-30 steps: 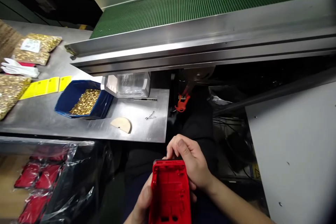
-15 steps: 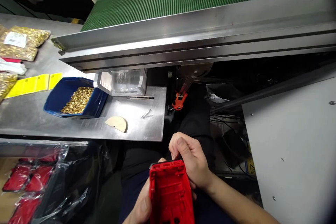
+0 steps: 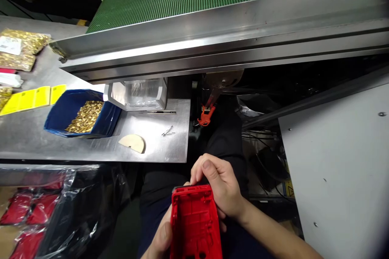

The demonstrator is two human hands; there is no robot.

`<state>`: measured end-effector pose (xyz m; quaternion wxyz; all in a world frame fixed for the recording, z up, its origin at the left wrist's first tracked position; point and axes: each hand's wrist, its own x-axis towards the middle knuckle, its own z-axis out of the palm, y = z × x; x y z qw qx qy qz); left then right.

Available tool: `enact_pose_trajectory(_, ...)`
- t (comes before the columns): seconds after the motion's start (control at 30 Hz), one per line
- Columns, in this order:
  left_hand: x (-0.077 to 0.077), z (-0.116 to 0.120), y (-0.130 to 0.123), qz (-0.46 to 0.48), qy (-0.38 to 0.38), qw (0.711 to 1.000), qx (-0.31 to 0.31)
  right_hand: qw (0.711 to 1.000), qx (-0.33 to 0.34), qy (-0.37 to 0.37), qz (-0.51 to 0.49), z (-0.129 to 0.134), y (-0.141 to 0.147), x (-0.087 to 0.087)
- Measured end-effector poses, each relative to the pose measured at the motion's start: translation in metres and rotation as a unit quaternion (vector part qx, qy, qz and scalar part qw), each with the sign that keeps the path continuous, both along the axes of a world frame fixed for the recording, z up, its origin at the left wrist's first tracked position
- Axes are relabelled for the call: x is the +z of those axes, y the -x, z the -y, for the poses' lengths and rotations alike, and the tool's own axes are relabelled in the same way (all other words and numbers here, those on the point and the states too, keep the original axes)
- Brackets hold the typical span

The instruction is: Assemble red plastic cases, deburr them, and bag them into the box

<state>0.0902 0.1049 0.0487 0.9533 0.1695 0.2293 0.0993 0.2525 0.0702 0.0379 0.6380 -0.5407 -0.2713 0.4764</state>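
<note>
A red plastic housing [image 3: 196, 220], shaped like an open shell with moulded ribs inside, is held low in front of my lap with its hollow side facing up. My left hand [image 3: 162, 234] grips it from the left, thumb along its side wall and the other fingers largely hidden under it. At the top right corner of the housing is my right hand [image 3: 220, 182], closed, with its fingers curled in over the dark top edge. Whatever its fingertips pinch, if anything, is hidden.
A metal table [image 3: 158, 145] carries a blue bin [image 3: 106, 123] of small brass parts, a clear plastic bin [image 3: 142, 95], a cream half-disc [image 3: 133, 142] and a thin metal tool [image 3: 159, 112]. Above runs a green conveyor [image 3: 170, 2]. Bagged red parts [image 3: 42, 208] lie lower left.
My right hand's fingers have shifted slightly left along the top edge of the housing. The housing has moved slightly left in view, as has the table, with the camera turning a little.
</note>
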Motion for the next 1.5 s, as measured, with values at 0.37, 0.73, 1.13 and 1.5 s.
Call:
enact_pose_trajectory(0.37, -0.0061, -0.0019, -0.0005, 0.001, -0.057, 0.998, -0.019, 1.000, -0.014, 0.018, 0.018, -0.0004, 0.0024, -0.0004)
enact_pose_trajectory(0.73, -0.0041, 0.0026, 0.0001, -0.008, -0.015, 1.000, 0.010, 0.998, -0.031, 0.034, 0.032, -0.0004, 0.0028, 0.0011)
enact_pose_trajectory(1.13, -0.0034, 0.0019, -0.0001, 0.001, -0.018, 1.000, 0.007, 0.998, -0.031, 0.033, 0.048, -0.0005, 0.0045, -0.0001)
enact_pose_trajectory(1.5, -0.0031, 0.0011, -0.0016, 0.000, -0.028, 1.000, 0.010, 0.999, -0.028, 0.017, 0.027, -0.0002, 0.0047, -0.0004)
